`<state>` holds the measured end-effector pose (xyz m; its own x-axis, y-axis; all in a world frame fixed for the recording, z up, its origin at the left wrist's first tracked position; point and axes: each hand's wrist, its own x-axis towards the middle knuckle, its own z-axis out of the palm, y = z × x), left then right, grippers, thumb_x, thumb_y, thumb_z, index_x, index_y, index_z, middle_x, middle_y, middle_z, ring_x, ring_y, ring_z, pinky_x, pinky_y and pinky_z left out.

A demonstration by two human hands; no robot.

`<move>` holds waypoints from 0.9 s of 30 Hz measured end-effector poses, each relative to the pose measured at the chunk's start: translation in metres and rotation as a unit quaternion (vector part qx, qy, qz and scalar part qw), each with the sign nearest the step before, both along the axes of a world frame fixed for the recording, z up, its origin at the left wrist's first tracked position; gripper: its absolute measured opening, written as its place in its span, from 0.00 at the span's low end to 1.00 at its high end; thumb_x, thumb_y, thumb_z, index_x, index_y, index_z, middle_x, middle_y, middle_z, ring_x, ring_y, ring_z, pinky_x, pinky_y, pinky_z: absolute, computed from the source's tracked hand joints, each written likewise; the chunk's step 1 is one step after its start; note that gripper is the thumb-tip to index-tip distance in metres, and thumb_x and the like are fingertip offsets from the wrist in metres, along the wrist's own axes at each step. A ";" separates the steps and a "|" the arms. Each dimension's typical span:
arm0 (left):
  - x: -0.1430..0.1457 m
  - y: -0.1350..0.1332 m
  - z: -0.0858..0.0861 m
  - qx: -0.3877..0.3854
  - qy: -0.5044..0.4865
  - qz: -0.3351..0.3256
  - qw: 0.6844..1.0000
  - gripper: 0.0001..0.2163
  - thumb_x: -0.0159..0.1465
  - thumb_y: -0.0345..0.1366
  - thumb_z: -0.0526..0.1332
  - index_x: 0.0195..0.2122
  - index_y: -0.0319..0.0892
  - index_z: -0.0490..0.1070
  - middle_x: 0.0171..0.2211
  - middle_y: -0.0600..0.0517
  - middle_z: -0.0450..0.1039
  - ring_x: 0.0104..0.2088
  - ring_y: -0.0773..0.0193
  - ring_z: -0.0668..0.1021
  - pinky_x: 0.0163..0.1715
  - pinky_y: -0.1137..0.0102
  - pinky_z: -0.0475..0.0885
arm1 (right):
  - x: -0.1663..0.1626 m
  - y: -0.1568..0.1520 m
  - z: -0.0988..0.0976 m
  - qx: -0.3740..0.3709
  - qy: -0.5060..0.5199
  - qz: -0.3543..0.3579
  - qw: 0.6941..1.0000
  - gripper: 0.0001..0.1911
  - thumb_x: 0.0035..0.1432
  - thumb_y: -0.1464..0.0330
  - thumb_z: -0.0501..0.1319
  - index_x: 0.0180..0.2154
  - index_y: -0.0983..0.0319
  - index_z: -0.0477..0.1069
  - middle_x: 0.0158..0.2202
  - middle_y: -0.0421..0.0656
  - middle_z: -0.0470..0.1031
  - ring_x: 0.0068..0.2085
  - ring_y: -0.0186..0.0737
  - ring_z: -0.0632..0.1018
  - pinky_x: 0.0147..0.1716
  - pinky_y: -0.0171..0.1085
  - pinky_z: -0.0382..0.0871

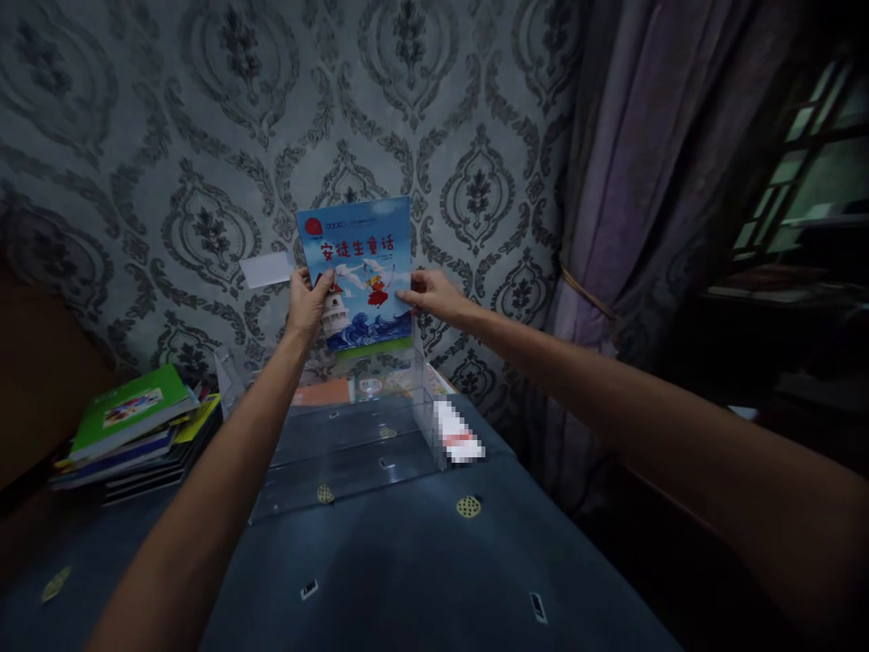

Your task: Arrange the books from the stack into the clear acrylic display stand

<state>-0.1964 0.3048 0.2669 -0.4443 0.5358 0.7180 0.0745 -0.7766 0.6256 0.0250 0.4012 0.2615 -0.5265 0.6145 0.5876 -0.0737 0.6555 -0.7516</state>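
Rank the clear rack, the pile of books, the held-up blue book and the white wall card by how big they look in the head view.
Largest: clear rack.
Next: pile of books and blue book, too alike to rank; the pile also lies nearer the camera.
Smallest: white card.

Book [357, 272]: sky-blue cover, red characters, red round mark at its top left corner, white lighthouse, dark blue waves, green strip along the bottom edge.
Wallpaper [169, 136]: grey, darker damask medallions in repeat.
Curtain [644, 181]: dull purple; cord [585, 292] tan.
Surface [407, 580]: dark blue cloth, scattered pale yellow round dots.
Stack of books [128, 435], left edge of surface: top cover bright green, yellow and blue beneath.
Rack [353, 453]: clear, colourless.
Card [268, 269]: white.
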 end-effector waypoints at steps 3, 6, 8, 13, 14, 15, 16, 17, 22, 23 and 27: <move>0.004 -0.001 -0.004 -0.018 -0.011 -0.001 1.000 0.29 0.44 0.48 0.77 0.42 0.47 0.67 0.40 0.54 0.79 0.35 0.65 0.81 0.36 0.72 0.77 | -0.005 0.007 -0.007 0.013 0.030 -0.062 0.997 0.11 0.51 0.70 0.68 0.39 0.63 0.75 0.35 0.43 0.79 0.39 0.44 0.79 0.41 0.41 0.75; 0.009 -0.006 -0.006 -0.056 0.011 -0.017 0.998 0.27 0.45 0.49 0.76 0.42 0.45 0.71 0.41 0.52 0.80 0.36 0.63 0.81 0.35 0.72 0.77 | -0.008 0.008 -0.014 0.013 0.047 -0.083 0.995 0.18 0.51 0.69 0.66 0.46 0.62 0.73 0.41 0.44 0.80 0.44 0.45 0.79 0.47 0.43 0.73; 0.010 -0.010 -0.004 -0.089 0.016 -0.022 0.996 0.26 0.45 0.50 0.76 0.41 0.43 0.74 0.39 0.51 0.81 0.36 0.62 0.81 0.34 0.71 0.77 | -0.009 0.004 -0.017 0.012 0.044 -0.067 0.997 0.18 0.52 0.69 0.63 0.47 0.62 0.73 0.41 0.44 0.81 0.45 0.45 0.79 0.48 0.43 0.73; 0.010 -0.014 0.005 -0.165 0.020 -0.027 0.986 0.27 0.39 0.49 0.79 0.37 0.41 0.78 0.36 0.50 0.82 0.32 0.60 0.82 0.30 0.70 0.77 | -0.007 -0.008 -0.022 0.000 0.032 -0.024 0.999 0.13 0.52 0.70 0.57 0.39 0.63 0.77 0.36 0.42 0.82 0.43 0.44 0.79 0.43 0.39 0.73; 0.010 -0.014 0.006 -0.169 0.018 -0.028 0.985 0.27 0.39 0.48 0.79 0.37 0.40 0.78 0.35 0.50 0.82 0.32 0.60 0.81 0.30 0.70 0.77 | -0.007 -0.009 -0.024 -0.005 0.032 -0.020 0.999 0.13 0.52 0.71 0.57 0.38 0.63 0.78 0.36 0.41 0.82 0.42 0.44 0.79 0.42 0.38 0.73; 0.011 -0.014 0.007 -0.168 0.013 -0.029 0.985 0.27 0.38 0.48 0.79 0.37 0.41 0.78 0.35 0.50 0.82 0.31 0.60 0.81 0.30 0.70 0.78 | -0.007 -0.010 -0.025 -0.009 0.033 -0.017 0.999 0.13 0.52 0.71 0.56 0.38 0.63 0.78 0.35 0.41 0.82 0.41 0.43 0.79 0.41 0.38 0.73; 0.012 -0.014 0.007 -0.167 0.005 -0.028 0.986 0.27 0.38 0.47 0.79 0.37 0.41 0.78 0.34 0.50 0.82 0.32 0.60 0.82 0.31 0.69 0.78 | -0.007 -0.011 -0.026 -0.013 0.035 -0.013 0.999 0.14 0.52 0.71 0.56 0.38 0.63 0.78 0.35 0.41 0.82 0.41 0.43 0.79 0.40 0.37 0.73; 0.014 -0.013 0.006 -0.164 -0.005 -0.026 0.986 0.27 0.38 0.47 0.79 0.37 0.41 0.78 0.34 0.50 0.82 0.32 0.59 0.82 0.31 0.68 0.78 | -0.008 -0.011 -0.027 -0.016 0.037 -0.011 0.999 0.14 0.52 0.71 0.56 0.38 0.62 0.78 0.35 0.40 0.82 0.41 0.43 0.79 0.40 0.37 0.73; 0.020 -0.014 0.004 -0.156 -0.023 -0.016 0.987 0.27 0.37 0.49 0.80 0.36 0.43 0.78 0.33 0.51 0.82 0.35 0.57 0.83 0.34 0.66 0.79 | -0.013 -0.009 -0.030 -0.024 0.057 -0.022 0.998 0.12 0.52 0.71 0.57 0.36 0.62 0.78 0.34 0.40 0.82 0.40 0.42 0.79 0.42 0.37 0.73; 0.021 -0.015 0.004 -0.156 -0.020 -0.017 0.987 0.27 0.37 0.50 0.80 0.36 0.43 0.78 0.34 0.50 0.82 0.35 0.57 0.82 0.34 0.66 0.79 | -0.014 -0.009 -0.030 -0.025 0.062 -0.025 0.997 0.11 0.52 0.71 0.58 0.36 0.62 0.77 0.34 0.40 0.82 0.40 0.42 0.79 0.43 0.37 0.73; 0.019 -0.014 0.004 -0.155 -0.013 -0.014 0.988 0.27 0.37 0.50 0.79 0.35 0.42 0.79 0.35 0.49 0.82 0.33 0.58 0.82 0.34 0.66 0.78 | -0.017 -0.010 -0.032 -0.028 0.077 -0.031 0.996 0.11 0.53 0.71 0.58 0.36 0.61 0.77 0.34 0.40 0.82 0.39 0.42 0.79 0.44 0.39 0.74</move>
